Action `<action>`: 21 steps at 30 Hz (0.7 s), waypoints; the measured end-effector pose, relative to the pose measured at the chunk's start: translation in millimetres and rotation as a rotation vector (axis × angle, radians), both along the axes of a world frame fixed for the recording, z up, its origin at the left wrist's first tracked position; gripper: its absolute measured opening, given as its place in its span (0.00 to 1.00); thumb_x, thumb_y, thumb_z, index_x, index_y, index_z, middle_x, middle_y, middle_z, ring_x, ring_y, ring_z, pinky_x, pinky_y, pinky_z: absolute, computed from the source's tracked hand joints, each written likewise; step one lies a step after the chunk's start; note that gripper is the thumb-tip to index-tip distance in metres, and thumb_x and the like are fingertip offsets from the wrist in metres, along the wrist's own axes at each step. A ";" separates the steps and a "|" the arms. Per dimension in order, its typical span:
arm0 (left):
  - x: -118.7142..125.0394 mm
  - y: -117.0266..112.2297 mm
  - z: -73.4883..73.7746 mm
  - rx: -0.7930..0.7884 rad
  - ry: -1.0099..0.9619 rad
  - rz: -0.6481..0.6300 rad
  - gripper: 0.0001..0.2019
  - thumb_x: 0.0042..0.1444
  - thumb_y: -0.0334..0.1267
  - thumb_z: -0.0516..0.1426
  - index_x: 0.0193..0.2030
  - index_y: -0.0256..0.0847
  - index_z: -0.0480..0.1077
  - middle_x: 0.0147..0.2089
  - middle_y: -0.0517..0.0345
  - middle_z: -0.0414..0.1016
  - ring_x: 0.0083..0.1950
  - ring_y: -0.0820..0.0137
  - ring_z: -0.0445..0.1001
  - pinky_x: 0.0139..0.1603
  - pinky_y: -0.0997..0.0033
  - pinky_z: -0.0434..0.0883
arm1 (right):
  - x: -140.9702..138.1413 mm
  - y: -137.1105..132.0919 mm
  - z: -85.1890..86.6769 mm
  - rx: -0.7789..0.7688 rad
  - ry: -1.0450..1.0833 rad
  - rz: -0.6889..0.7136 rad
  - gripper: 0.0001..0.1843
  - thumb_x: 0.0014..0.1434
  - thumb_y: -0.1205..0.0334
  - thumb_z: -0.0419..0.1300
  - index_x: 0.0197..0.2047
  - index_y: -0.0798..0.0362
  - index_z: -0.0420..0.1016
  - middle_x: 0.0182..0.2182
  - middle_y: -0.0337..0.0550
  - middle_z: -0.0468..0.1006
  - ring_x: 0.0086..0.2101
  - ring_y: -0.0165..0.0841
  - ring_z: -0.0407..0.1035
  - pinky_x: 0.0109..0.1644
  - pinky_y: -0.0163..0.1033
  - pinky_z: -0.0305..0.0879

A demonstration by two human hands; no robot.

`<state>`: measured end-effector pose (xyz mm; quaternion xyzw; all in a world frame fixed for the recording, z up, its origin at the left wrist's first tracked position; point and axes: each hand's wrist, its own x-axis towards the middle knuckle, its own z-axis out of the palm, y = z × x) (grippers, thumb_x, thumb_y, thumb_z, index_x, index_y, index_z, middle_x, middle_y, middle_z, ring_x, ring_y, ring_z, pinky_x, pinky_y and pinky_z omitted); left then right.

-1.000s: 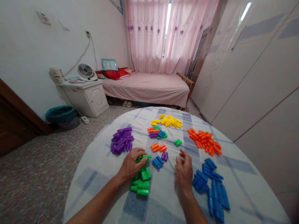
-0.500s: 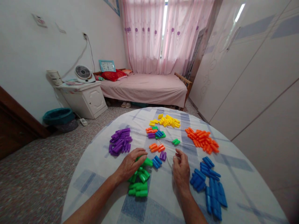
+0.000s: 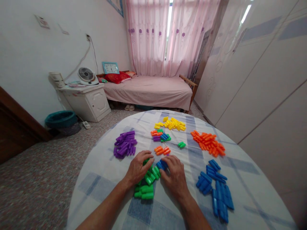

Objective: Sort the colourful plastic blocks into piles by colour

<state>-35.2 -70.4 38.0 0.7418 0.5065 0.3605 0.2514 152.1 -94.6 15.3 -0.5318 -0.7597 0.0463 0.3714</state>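
My left hand (image 3: 139,167) bends over a pile of green plastic tube-shaped pieces (image 3: 146,188), thumb and fingers closed around some at its upper end. Just right of it, my right hand (image 3: 175,174) has its thumb and fingers around a small cluster of blue tube-shaped pieces (image 3: 161,164). A purple piece (image 3: 168,155) barely shows behind its fingers. Beyond both hands lie orange pieces (image 3: 162,150) and a mixed group of joined orange, purple, blue and green pieces (image 3: 160,135). One small green cluster (image 3: 181,145) sits to the right of these.
On the round table's checked cloth (image 3: 115,191) are a purple pile (image 3: 124,143), a yellow pile (image 3: 173,124), an orange pile (image 3: 208,143) and a larger blue pile (image 3: 219,191). Behind the table stand a bed (image 3: 148,91), a white cabinet (image 3: 97,103) and a bin (image 3: 61,119).
My right hand has moved left, from bare cloth to the small blue cluster, and now covers most of the purple pieces. My left hand stays at the green pile, where some green pieces have shifted right.
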 end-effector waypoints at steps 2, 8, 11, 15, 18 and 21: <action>-2.1 0.1 -0.8 0.000 -0.050 0.000 0.14 0.61 0.44 0.51 0.44 0.42 0.76 0.52 0.52 0.73 0.55 0.66 0.70 0.59 0.63 0.65 | -1.9 -1.5 0.5 -0.015 -0.055 -0.034 0.17 0.55 0.64 0.58 0.50 0.48 0.70 0.47 0.44 0.74 0.51 0.41 0.63 0.54 0.47 0.58; -13.4 -1.2 1.5 -0.001 -0.112 -0.039 0.15 0.62 0.45 0.50 0.43 0.42 0.75 0.52 0.53 0.73 0.55 0.66 0.70 0.59 0.64 0.65 | -4.2 -3.8 4.5 0.034 -0.073 -0.016 0.19 0.55 0.64 0.56 0.52 0.49 0.69 0.47 0.46 0.74 0.49 0.39 0.65 0.51 0.45 0.60; -18.4 -0.9 -1.1 -0.002 -0.110 -0.033 0.16 0.62 0.46 0.49 0.43 0.42 0.76 0.52 0.53 0.74 0.55 0.65 0.70 0.59 0.63 0.65 | 2.3 -5.7 13.9 0.075 -0.033 -0.093 0.18 0.58 0.62 0.54 0.53 0.50 0.68 0.48 0.47 0.74 0.48 0.39 0.67 0.51 0.45 0.61; -20.0 2.2 -6.0 -0.004 -0.121 -0.047 0.16 0.62 0.46 0.49 0.44 0.42 0.76 0.53 0.52 0.74 0.56 0.65 0.70 0.60 0.62 0.65 | 33.0 -8.0 34.1 0.119 -0.067 -0.307 0.16 0.59 0.59 0.53 0.49 0.51 0.71 0.46 0.50 0.75 0.47 0.44 0.67 0.50 0.49 0.60; -16.4 5.2 -8.1 -0.017 -0.147 -0.076 0.16 0.62 0.46 0.50 0.43 0.42 0.76 0.52 0.52 0.73 0.55 0.66 0.70 0.60 0.63 0.65 | 67.3 -9.9 44.8 0.078 -0.202 -0.454 0.17 0.58 0.57 0.52 0.48 0.52 0.72 0.44 0.51 0.76 0.45 0.46 0.67 0.48 0.51 0.59; -11.8 7.6 -8.6 -0.041 -0.206 -0.125 0.16 0.62 0.46 0.49 0.43 0.41 0.75 0.50 0.53 0.75 0.54 0.67 0.71 0.59 0.65 0.65 | 100.0 -11.9 43.2 0.028 -0.338 -0.558 0.18 0.56 0.56 0.51 0.47 0.53 0.73 0.43 0.52 0.76 0.45 0.46 0.67 0.45 0.50 0.60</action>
